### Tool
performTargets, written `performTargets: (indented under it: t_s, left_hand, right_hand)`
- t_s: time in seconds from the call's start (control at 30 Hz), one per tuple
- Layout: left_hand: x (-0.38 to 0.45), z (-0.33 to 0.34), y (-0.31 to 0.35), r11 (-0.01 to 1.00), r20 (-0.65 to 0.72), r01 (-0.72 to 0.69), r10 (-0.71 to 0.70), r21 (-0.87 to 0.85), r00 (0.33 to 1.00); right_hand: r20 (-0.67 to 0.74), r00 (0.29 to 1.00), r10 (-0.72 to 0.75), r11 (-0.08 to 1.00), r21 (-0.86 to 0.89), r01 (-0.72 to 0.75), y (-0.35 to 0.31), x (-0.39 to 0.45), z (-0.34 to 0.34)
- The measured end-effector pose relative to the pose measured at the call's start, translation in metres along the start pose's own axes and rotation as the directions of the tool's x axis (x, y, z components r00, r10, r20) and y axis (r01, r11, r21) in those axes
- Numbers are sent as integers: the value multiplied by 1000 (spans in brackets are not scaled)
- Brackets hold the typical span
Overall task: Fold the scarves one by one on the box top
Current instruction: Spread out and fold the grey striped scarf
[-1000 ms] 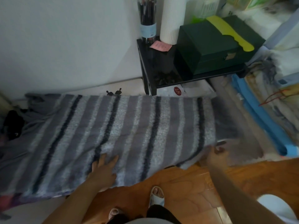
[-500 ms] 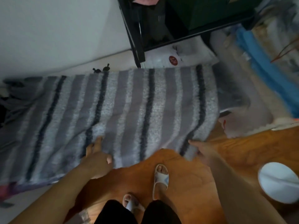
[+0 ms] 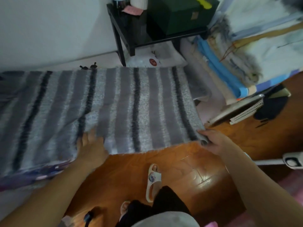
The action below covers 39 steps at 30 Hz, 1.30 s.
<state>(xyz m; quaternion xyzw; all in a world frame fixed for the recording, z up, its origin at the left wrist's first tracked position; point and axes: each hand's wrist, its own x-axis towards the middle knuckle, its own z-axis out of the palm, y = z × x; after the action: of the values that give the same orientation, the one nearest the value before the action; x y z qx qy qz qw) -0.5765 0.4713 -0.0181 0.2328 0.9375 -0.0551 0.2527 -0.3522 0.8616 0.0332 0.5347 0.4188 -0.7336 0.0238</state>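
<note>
Since a moment earlier, the right hand had shifted from just touching the near right corner of the striped scarf to pinching that corner, thumb on top and fingers curled beneath, and the near edge between the hands now lay straighter.

The striped scarf, grey with pale and dark bands, lay spread flat over the box top, covering it so fully that the box itself could not be made out. Its near edge hung just over the wooden floor, and its left end trailed off past the frame. Behind the scarf's far edge stood a black shelf, carrying a dark green box. To the right of the scarf lay a stack of folded fabrics, one layer bright blue. Just in front of the scarf's near edge, on the floor, a foot wore a white slipper.

The left hand rested palm down on the scarf's near edge, left of the middle, fingers together and straight, pressing the cloth.
</note>
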Motion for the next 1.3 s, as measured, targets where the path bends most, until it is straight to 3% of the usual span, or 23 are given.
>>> performTargets:
  t_s: [0.07,0.1,0.23,0.4,0.5,0.63,0.83,0.97,1.07,1.23,1.3]
  left_hand:
    - [-32,13,27,994,-176,-101,94,-32,980]
    - [-50,17,44,983,-199,-176,161,-60,967]
    - [-93,11,129,924,-137,-363,347,-117,928]
    - [-88,-24,253,889,-320,-389,306,-242,897]
    - [-72,-38,296,895,-413,-350,218,-277,884]
    - [-72,-46,305,902,-322,-250,134,-352,937]
    - [-80,-45,299,944,-198,-127,68,-303,978]
    - [-82,-48,294,922,-201,-100,25,-375,979]
    - [-82,-53,296,900,-267,-62,-62,-431,962]
    - [-75,-65,317,897,-540,-236,-4,-375,842]
    - [-77,-71,307,881,-546,-226,-43,-416,837]
  right_hand:
    - [-34,999,34,999,18,-34,-4,-10,-2]
    - [-37,998,48,998,30,-47,-5,-14,-2]
    - [-13,1000,26,998,54,-26,-12,-30,2]
    - [200,979,37,990,126,-63,-40,-44,1]
    - [318,945,74,997,-14,-74,-55,-41,-11]
    - [280,950,140,970,-231,-75,-79,-3,-27]
    - [208,978,23,975,-219,23,-135,63,29]
    - [150,987,55,975,-221,-21,-162,88,50]
    - [127,991,42,991,-130,-25,-170,86,57]
    - [285,957,-58,998,12,57,-174,71,75]
    - [313,948,-67,998,32,60,-178,64,78]
